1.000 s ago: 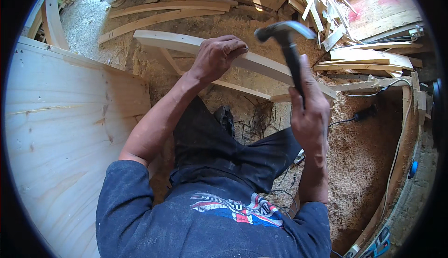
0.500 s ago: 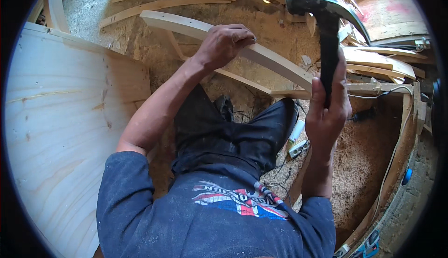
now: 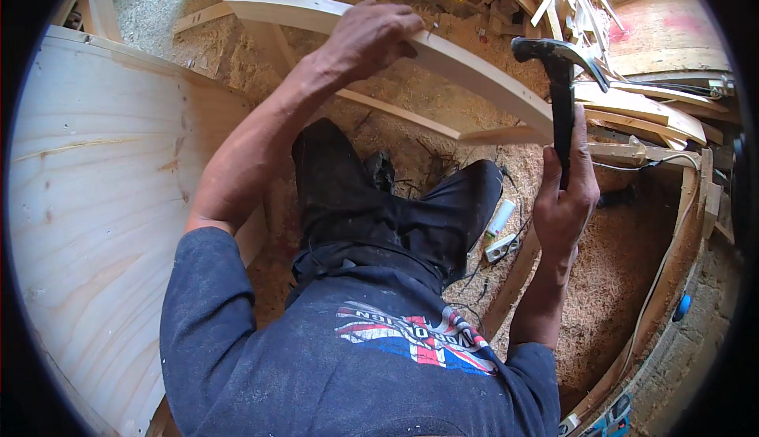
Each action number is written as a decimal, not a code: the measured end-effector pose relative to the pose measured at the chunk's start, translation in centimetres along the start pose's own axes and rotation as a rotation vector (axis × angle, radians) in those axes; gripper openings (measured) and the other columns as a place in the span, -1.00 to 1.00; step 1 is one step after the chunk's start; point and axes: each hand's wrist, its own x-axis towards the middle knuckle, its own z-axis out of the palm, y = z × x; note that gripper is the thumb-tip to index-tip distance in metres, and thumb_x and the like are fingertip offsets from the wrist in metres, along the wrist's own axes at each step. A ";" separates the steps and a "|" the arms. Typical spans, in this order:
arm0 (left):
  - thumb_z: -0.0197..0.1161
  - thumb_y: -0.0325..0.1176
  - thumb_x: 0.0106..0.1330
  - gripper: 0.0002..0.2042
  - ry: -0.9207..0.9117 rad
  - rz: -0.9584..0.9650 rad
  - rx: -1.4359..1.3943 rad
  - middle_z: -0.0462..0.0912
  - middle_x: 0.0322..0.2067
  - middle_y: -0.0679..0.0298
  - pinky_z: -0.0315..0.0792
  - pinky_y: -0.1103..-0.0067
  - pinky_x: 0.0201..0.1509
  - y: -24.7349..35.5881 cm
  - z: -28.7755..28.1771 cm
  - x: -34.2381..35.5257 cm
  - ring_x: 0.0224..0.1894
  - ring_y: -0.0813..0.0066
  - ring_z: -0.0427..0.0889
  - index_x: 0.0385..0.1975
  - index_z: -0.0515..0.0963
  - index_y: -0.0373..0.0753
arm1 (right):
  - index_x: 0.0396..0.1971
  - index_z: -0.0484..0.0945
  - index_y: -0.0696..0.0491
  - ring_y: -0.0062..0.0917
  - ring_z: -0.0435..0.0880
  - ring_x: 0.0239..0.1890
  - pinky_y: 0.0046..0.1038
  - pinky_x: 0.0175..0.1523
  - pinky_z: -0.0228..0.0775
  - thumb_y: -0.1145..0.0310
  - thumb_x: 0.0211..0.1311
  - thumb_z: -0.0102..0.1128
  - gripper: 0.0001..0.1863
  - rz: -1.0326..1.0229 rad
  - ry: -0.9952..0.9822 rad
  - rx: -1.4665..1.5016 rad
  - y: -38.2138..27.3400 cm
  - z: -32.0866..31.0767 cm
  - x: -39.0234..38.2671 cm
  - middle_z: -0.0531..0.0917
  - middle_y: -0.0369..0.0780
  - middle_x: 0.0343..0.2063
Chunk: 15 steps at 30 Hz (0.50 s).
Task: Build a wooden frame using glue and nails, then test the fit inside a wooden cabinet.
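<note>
My left hand [image 3: 368,38] grips curved beam [image 3: 476,76], 12 o'clock; right hand [image 3: 564,196] clasps hammer [image 3: 562,81], 2 o'clock. Apparent nail [image 3: 434,26] started, not yet flush.

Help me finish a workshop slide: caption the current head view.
Right hand gripping a black-handled hammer, left hand on a curved wooden beam.

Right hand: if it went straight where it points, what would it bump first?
Beyond the hammer it holds, the right hand would probably meet the stacked boards first, though depth is unclear.
</note>
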 end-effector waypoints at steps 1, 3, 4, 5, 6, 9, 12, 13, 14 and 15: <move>0.49 -0.25 0.15 -0.67 0.022 -0.007 0.044 0.71 -0.22 0.26 0.53 0.26 -0.01 -0.4 -0.4 0.1 -0.10 0.15 0.70 -0.11 0.66 -0.18 | 0.45 0.34 0.09 -0.15 0.72 0.11 -0.22 0.11 0.55 0.53 0.45 0.15 -0.41 0.000 0.002 0.002 0.0 -0.1 0.1 0.62 0.04 0.20; 0.49 -0.25 0.15 -0.66 0.024 -0.021 0.030 0.72 -0.21 0.24 0.53 0.26 0.01 -1.3 0.0 -0.5 -0.09 0.13 0.71 -0.09 0.67 -0.18 | 0.45 0.33 0.12 -0.33 0.67 0.19 -0.34 0.22 0.48 0.46 0.51 0.11 -0.45 -0.001 0.020 -0.042 0.0 -0.4 0.2 0.60 0.00 0.26; 0.50 -0.24 0.14 -0.64 0.043 -0.055 0.025 0.73 -0.20 0.22 0.54 0.26 0.02 -1.7 0.5 -0.7 -0.08 0.12 0.71 -0.07 0.67 -0.18 | 0.45 0.33 0.13 -0.34 0.67 0.19 -0.36 0.21 0.48 0.47 0.50 0.13 -0.44 0.031 -0.002 -0.042 -0.1 -0.5 0.4 0.60 0.00 0.25; 0.51 -0.23 0.14 -0.61 0.064 -0.089 0.020 0.73 -0.19 0.20 0.54 0.26 0.02 -2.1 0.8 -1.0 -0.07 0.10 0.70 -0.04 0.66 -0.18 | 0.45 0.33 0.13 -0.34 0.67 0.19 -0.36 0.21 0.48 0.47 0.50 0.13 -0.44 0.028 0.001 -0.041 -0.1 -0.4 0.6 0.60 0.00 0.25; 0.51 -0.23 0.14 -0.61 0.068 -0.089 0.024 0.73 -0.19 0.20 0.54 0.26 0.02 -2.7 1.1 -1.3 -0.07 0.10 0.70 -0.04 0.66 -0.18 | 0.45 0.34 0.12 -0.34 0.68 0.17 -0.36 0.18 0.49 0.47 0.49 0.14 -0.44 0.000 0.011 -0.050 0.0 -0.1 0.7 0.60 0.01 0.24; 0.52 -0.25 0.16 -0.61 0.034 -0.151 0.005 0.75 -0.16 0.19 0.58 0.31 -0.01 -2.9 1.1 -1.3 -0.06 0.15 0.73 -0.02 0.67 -0.20 | 0.45 0.35 0.09 -0.25 0.69 0.16 -0.30 0.14 0.52 0.52 0.44 0.17 -0.41 -0.014 0.008 -0.078 0.2 0.6 0.8 0.61 0.03 0.23; 0.51 -0.28 0.22 -0.65 0.175 -0.200 -0.331 0.77 -0.15 0.22 0.61 0.41 -0.06 -2.2 0.8 -0.6 -0.09 0.35 0.76 -0.02 0.69 -0.21 | 0.45 0.33 0.08 -0.13 0.67 0.18 -0.25 0.18 0.53 0.59 0.37 0.19 -0.35 0.077 -0.060 0.030 -0.9 1.7 1.6 0.60 0.07 0.22; 0.48 -0.30 0.27 -0.70 0.197 -0.236 -0.450 0.79 -0.16 0.24 0.61 0.46 -0.07 -2.0 0.7 -0.7 -0.12 0.43 0.75 -0.05 0.71 -0.23 | 0.46 0.32 0.09 -0.12 0.67 0.18 -0.24 0.18 0.53 0.60 0.36 0.18 -0.35 0.024 -0.052 0.044 -0.9 2.3 1.9 0.60 0.07 0.21; 0.46 -0.31 0.31 -0.75 0.218 -0.271 -0.570 0.80 -0.17 0.25 0.61 0.50 -0.09 -2.0 0.7 -0.7 -0.14 0.51 0.75 -0.07 0.72 -0.25 | 0.46 0.31 0.09 -0.10 0.68 0.17 -0.22 0.18 0.54 0.61 0.36 0.17 -0.34 0.006 -0.061 0.094 -1.5 2.6 2.4 0.61 0.09 0.19; 0.46 -0.31 0.31 -0.75 0.221 -0.265 -0.567 0.80 -0.17 0.25 0.61 0.50 -0.09 -2.2 0.7 -0.6 -0.14 0.51 0.75 -0.07 0.72 -0.25 | 0.46 0.31 0.09 -0.10 0.68 0.17 -0.22 0.18 0.54 0.61 0.36 0.17 -0.34 0.003 -0.055 0.093 -1.8 2.9 2.9 0.61 0.09 0.19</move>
